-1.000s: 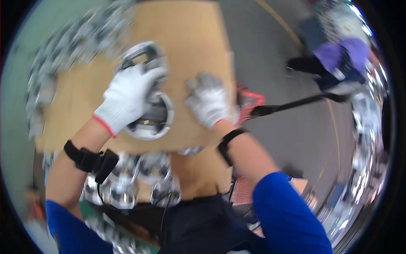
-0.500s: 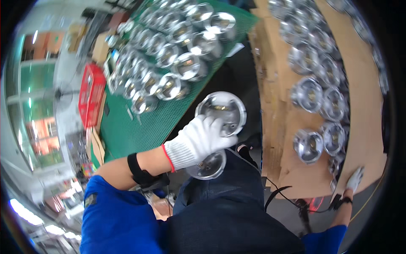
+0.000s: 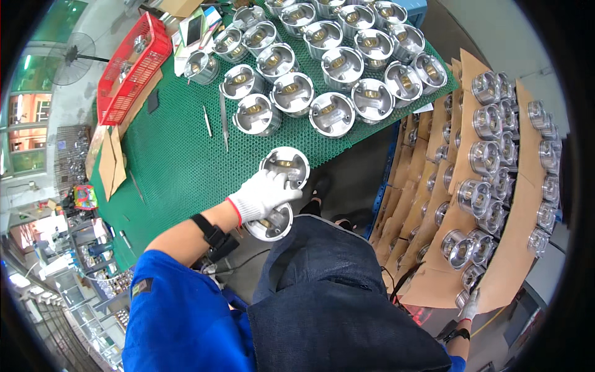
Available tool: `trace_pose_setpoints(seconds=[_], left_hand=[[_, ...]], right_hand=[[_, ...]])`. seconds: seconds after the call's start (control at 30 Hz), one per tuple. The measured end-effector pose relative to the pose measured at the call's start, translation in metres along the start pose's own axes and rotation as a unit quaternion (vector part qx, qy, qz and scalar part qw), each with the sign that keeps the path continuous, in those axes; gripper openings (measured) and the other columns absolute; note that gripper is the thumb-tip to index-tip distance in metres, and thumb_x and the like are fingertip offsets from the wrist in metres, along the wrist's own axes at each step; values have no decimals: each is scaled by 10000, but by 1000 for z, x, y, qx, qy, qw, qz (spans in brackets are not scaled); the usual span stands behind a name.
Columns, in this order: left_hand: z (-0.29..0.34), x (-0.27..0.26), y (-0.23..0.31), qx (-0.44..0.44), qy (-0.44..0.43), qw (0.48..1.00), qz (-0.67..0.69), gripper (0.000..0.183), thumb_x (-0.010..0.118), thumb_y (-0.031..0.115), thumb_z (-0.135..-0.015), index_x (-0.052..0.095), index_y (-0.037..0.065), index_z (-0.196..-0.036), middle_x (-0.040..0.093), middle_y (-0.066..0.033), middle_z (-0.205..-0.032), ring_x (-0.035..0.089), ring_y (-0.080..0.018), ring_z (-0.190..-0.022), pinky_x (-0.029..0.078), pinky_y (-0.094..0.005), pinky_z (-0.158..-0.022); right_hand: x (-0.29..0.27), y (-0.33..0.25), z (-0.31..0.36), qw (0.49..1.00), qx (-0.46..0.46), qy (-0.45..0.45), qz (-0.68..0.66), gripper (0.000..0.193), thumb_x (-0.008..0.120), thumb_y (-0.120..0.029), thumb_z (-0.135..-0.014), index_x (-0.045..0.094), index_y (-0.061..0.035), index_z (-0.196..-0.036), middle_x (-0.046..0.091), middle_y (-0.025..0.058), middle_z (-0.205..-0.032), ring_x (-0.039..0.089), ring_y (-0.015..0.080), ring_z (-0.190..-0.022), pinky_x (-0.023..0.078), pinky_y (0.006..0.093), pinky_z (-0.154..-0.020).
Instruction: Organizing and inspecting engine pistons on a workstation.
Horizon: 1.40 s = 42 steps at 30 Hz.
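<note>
My left hand [image 3: 268, 195], in a white knit glove, is closed on two silvery metal pistons at the green mat's near edge. The upper piston [image 3: 286, 162] shows its hollow underside beyond my fingers. Below my palm the lower piston [image 3: 277, 224] juts out, partly covered by the glove. Far to the lower right, my gloved right hand [image 3: 471, 305] grips the near corner of a brown cardboard sheet [image 3: 505, 273]; its fingers show only small. Beside that sheet stand several pistons [image 3: 475, 197] in rows on cardboard.
Several more pistons [image 3: 332, 115] stand hollow side up on the green mat [image 3: 180, 167]. A red plastic basket [image 3: 106, 93] sits at the left, near a white pen-like tool [image 3: 207, 121] and a thin metal rod [image 3: 224, 124]. A dark floor gap separates table and cardboard stack.
The view has swung toward the cardboard stack and shows more of its layers. My left hand, still holding both pistons, is closer to the mat. My right hand stays at the cardboard.
</note>
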<state>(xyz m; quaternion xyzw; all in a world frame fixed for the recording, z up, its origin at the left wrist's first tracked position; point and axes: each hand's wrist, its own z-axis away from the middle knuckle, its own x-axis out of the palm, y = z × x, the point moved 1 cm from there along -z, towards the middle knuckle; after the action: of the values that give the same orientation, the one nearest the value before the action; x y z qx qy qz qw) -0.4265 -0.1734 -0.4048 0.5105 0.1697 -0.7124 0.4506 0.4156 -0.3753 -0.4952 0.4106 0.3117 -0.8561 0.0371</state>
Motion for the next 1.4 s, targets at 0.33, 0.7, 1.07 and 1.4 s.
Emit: trace_pose_setpoints(seconds=[0.33, 0.7, 1.07, 1.4], left_hand=[[-61, 8, -114, 214, 80, 973, -39, 307, 592, 246, -874, 565, 326, -1169, 564, -145, -1091, 561, -339, -1030, 439, -489, -874], [-44, -63, -30, 73, 24, 994, -76, 738, 780, 123, -642, 488, 163, -1319, 421, -196, -1420, 478, -408, -1240, 429, -465, -1020], [-113, -104, 143, 198, -74, 971, -108, 539, 759, 195, -722, 574, 130, -1225, 540, -177, -1295, 539, -366, -1190, 443, -450, -1010], [-164, -121, 234, 275, -166, 937, -134, 504, 682, 262, -824, 540, 137, -1292, 524, -149, -1338, 524, -343, -1228, 435, -450, -1025]], right_hand=[[-33, 43, 155, 874, -255, 29, 413, 443, 446, -248, -1032, 458, 5, -1396, 502, 141, -1421, 458, 269, -1315, 363, 341, -1090], [122, -237, 260, 906, -264, -148, 296, 396, 496, -337, -914, 657, -41, -1122, 666, 189, -1105, 619, 343, -1065, 489, 420, -928], [46, -419, 442, 712, -697, 76, -37, 250, 609, -167, -722, 660, 75, -759, 601, 296, -757, 611, 305, -605, 478, 452, -457], [-5, -349, 407, 736, -645, 188, -82, 217, 588, -149, -760, 584, 63, -711, 538, 206, -672, 529, 276, -467, 429, 376, -403]])
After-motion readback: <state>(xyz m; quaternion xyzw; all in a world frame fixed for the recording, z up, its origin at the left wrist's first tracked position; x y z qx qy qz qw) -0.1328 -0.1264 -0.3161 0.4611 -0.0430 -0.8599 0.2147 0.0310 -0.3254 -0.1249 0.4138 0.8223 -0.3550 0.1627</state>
